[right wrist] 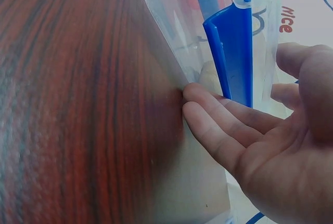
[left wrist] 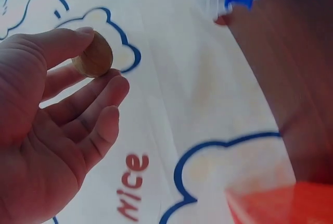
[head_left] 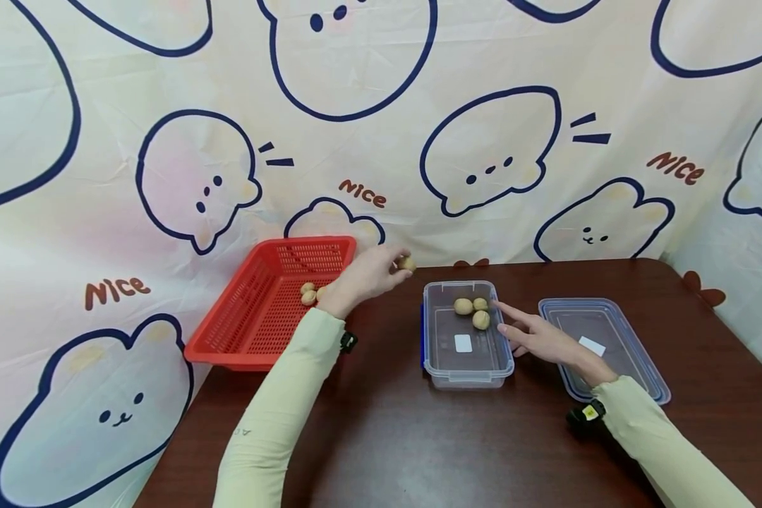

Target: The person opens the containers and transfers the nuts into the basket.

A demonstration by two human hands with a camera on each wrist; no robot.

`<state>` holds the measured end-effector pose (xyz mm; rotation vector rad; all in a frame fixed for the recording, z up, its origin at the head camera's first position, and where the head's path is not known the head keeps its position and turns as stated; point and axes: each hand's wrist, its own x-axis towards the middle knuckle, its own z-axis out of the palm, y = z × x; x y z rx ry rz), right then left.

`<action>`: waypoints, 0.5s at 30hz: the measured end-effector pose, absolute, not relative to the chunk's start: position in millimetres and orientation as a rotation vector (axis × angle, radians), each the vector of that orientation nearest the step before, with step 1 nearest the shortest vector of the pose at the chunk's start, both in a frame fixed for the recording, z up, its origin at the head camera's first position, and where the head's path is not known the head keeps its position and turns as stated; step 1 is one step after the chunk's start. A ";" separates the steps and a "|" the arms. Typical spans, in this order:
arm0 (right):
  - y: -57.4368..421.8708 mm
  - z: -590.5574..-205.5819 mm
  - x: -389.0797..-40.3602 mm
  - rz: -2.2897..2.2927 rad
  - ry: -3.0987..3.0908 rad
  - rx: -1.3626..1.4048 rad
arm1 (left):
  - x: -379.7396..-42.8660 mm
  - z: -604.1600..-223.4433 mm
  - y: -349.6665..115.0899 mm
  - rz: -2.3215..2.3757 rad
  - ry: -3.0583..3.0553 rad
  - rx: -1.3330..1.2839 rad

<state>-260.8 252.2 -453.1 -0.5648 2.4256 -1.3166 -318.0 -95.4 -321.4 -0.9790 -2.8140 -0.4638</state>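
My left hand pinches a walnut between thumb and fingers, held up between the red basket and the clear container. In the left wrist view the same walnut sits at the thumb tip, the other fingers loosely bent. The clear plastic container stands without its lid and has three walnuts in its far half. At its right side is my right hand, fingers extended along the wall. In the right wrist view its fingertips lie at the container's side, beneath a blue latch.
On the left, a red slotted basket holds a few walnuts, partly hidden by my left wrist. The container's lid lies flat on the dark wooden table at the right. A printed cloth hangs behind the table.
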 end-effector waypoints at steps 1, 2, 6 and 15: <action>253.0 -453.0 -261.0 -1.315 2.427 -0.566 | -319.3 -318.3 -99.5 -0.461 -2.819 -0.954; 253.9 -453.0 -261.4 -1.314 2.429 -0.570 | -321.0 -315.8 -103.3 -0.453 -2.825 -0.927; 255.7 -453.2 -262.1 -1.312 2.450 -0.562 | -328.9 -306.0 -118.6 -0.490 -2.859 -0.840; 252.2 -453.6 -261.8 -1.320 2.429 -0.557 | -344.5 -300.4 -162.9 -0.559 -2.913 -0.676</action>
